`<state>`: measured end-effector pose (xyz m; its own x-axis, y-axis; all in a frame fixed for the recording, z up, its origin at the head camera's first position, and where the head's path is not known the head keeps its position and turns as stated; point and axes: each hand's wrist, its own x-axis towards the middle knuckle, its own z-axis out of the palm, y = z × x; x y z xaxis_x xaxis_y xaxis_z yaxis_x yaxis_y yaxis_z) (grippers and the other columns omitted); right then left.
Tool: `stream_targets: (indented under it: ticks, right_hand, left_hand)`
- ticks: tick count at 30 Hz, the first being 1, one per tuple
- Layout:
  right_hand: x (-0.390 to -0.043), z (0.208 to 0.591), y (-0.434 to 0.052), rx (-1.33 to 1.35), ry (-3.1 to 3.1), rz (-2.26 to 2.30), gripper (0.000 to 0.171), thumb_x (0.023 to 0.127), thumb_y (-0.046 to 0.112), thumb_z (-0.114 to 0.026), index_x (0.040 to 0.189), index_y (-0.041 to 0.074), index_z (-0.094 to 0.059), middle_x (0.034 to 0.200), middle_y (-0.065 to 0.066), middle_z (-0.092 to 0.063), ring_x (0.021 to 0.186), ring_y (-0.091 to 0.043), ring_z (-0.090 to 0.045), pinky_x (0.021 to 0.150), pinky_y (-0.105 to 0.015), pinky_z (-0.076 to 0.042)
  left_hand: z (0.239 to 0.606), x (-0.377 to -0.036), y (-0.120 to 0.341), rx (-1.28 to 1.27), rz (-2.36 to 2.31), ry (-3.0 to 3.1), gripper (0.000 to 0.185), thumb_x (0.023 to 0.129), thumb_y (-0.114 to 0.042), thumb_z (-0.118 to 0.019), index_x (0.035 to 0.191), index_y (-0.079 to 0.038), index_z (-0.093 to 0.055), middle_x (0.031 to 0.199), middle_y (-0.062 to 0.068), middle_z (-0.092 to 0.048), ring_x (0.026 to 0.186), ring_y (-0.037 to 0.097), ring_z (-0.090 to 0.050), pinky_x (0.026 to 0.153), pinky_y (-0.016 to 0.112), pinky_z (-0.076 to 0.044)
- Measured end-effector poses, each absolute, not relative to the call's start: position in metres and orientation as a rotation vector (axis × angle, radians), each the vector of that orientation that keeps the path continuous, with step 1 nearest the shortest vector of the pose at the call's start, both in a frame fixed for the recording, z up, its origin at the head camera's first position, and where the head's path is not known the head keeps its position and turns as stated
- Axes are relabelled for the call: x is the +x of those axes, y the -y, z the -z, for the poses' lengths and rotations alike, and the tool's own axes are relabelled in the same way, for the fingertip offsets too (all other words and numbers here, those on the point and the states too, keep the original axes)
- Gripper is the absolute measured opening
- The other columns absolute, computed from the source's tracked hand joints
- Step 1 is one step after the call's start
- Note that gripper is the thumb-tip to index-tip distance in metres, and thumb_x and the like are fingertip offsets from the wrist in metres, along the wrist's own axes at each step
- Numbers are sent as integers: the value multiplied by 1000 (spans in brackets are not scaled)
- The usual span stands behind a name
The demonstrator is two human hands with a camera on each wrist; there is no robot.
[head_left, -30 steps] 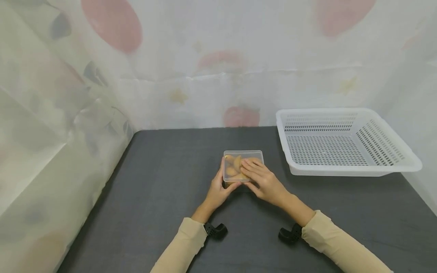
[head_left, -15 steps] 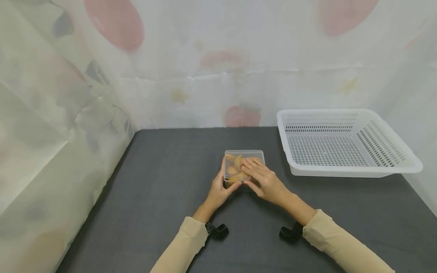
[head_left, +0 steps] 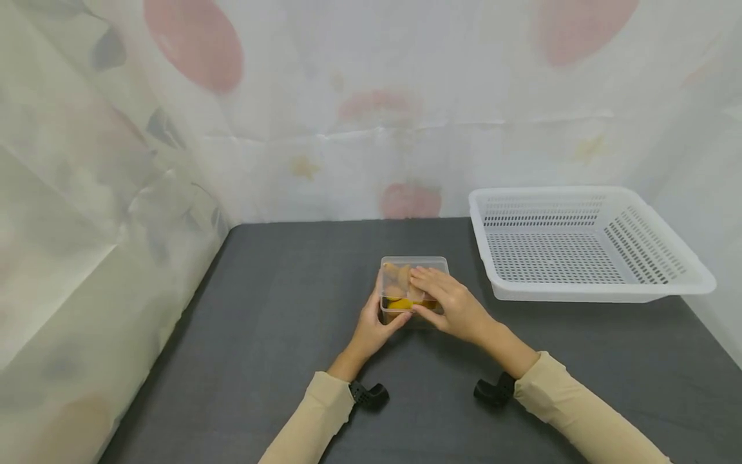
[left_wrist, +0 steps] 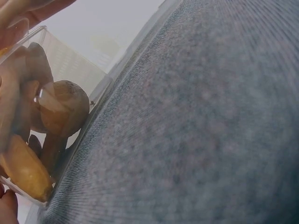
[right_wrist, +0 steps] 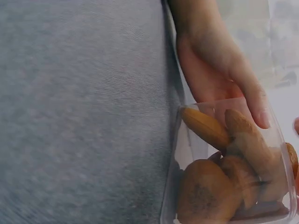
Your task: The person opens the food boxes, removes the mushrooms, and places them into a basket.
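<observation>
The box (head_left: 391,312), made of clear rigid plastic with straight walls, stands on the table just below the centre of the head view. The translucent lid (head_left: 397,280) covers its far part; a yellow strip of the contents shows between the near edge of the lid and the near rim. The left hand (head_left: 368,325) holds the box, fingers along its left wall and thumb along the near side. The right hand (head_left: 458,312) lays its fingers across the lid, thumb at the near side; whether they pinch the lid cannot be told.

Through the wall, the left wrist view shows a rounded, glossy brown piece (left_wrist: 67,109) and, at lower left, an elongated yellow-brown piece (left_wrist: 29,170).

The table (head_left: 290,322) has a matt grey surface with a fine woven grain. The basket (head_left: 591,291), white plastic with slotted walls and a meshed base, occupies the right of the head view. The sheet (head_left: 359,174) behind is pale and creased, printed with pink rounded shapes.
</observation>
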<state>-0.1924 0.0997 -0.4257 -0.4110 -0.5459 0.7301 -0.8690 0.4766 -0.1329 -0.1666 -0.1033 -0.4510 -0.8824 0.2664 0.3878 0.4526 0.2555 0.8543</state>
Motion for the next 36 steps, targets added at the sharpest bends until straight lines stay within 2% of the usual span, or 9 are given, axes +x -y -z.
stream_targets:
  ticks: [3,6,14,19,24,27,33,36]
  right_hand:
    - [-194,424,-101,1162,2118,-688,45,93,33,-64,120,-3,-64,126,-21,-65,117,-36,-62,97,-49,-53]
    - [-196,422,-102,1163,2124,-684,46,98,36,-54,121,-2,-64,125,-20,-66,117,-35,-63,97,-49,-53]
    - [-199,416,-102,1166,2114,-688,42,96,32,-59,120,-2,-65,122,-20,-68,113,-33,-65,93,-47,-55]
    - [-199,413,-102,1164,2115,-692,42,96,33,-60,119,-2,-65,120,-19,-69,112,-33,-65,92,-46,-55]
    - [-201,411,-102,1165,2112,-690,42,95,33,-60,119,-1,-66,118,-19,-69,109,-32,-67,91,-46,-56]
    - [-202,410,-102,1166,2107,-691,43,97,35,-57,118,-1,-66,117,-18,-70,107,-31,-68,89,-45,-57]
    - [-207,407,-102,1170,2097,-694,39,95,32,-60,116,-1,-67,111,-17,-72,101,-30,-69,83,-42,-59]
    - [-209,404,-102,1175,2090,-692,37,95,30,-60,115,0,-67,109,-16,-72,99,-30,-69,81,-42,-59]
  left_hand:
    - [450,-166,103,-677,1707,2357,92,84,0,-71,153,6,-10,150,25,-39,131,36,-48,111,24,-41]
    - [458,-170,103,-665,1743,2349,93,84,0,-70,154,2,-8,156,23,-31,138,35,-41,113,19,-37]
    - [482,-181,107,-705,1890,2221,82,93,0,-56,156,-8,-5,163,17,-16,146,31,-27,113,9,-27]
    - [483,-182,107,-760,1865,2141,73,95,-1,-50,155,-4,-9,163,21,-10,151,38,-10,118,9,-15]
    - [482,-181,108,-773,1866,2107,67,97,-3,-46,154,0,-11,162,24,-12,149,40,-12,118,9,-16]
    - [482,-181,108,-778,1853,2102,64,98,-1,-44,154,1,-12,161,25,-14,151,32,-14,118,9,-17]
    - [483,-182,108,-814,1866,2060,61,99,1,-40,154,0,-12,160,26,-14,149,1,-16,119,10,-17]
    - [483,-182,109,-819,1867,2058,60,100,0,-39,154,0,-12,161,26,-13,148,-1,-16,120,10,-16]
